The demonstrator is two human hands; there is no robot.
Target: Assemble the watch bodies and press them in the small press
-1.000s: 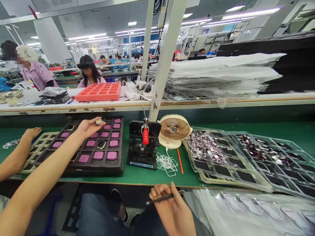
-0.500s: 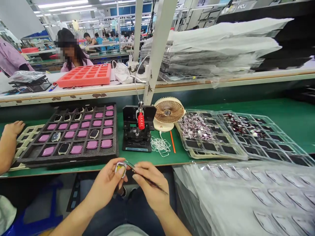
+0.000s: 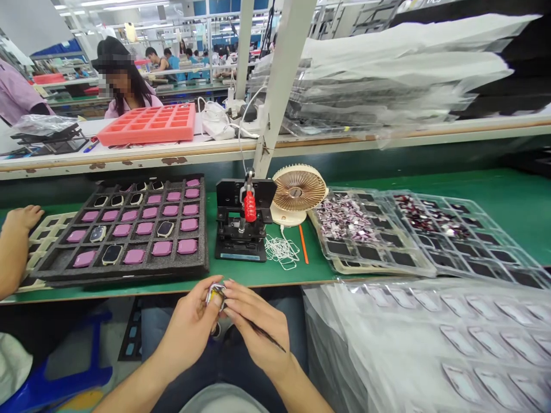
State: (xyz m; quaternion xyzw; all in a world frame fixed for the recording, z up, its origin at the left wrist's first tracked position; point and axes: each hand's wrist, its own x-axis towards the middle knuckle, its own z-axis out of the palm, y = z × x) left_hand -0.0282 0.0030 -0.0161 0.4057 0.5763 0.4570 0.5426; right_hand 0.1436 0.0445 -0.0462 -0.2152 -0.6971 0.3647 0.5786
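Between thumb and fingers, my left hand [image 3: 191, 324] grips a small watch case [image 3: 214, 293] with a pale rim and something yellow inside. My right hand [image 3: 260, 327] is closed around dark tweezers [image 3: 263, 334], whose back end sticks out below the fingers. The tweezer tips are hidden by my fingers at the case, and fingers of both hands meet there. Both hands are above my lap, just in front of the bench edge. Behind them stands a black press fixture [image 3: 241, 244] with a red handle [image 3: 249, 206].
On the left, a dark foam tray [image 3: 163, 274] holds purple pieces and watches; a co-worker's hand [image 3: 23, 218] is beside it. A fan [image 3: 299, 192], white cord [image 3: 282, 251] and orange stick [image 3: 303, 244] lie right of the fixture. Clear trays [image 3: 408, 261] hold small parts; plastic-wrapped sheets [image 3: 370, 355] are front right.
My right hand has moved left and in against the watch case, bringing the tweezers to it. The case has tilted in my left hand. The view has shifted slightly.
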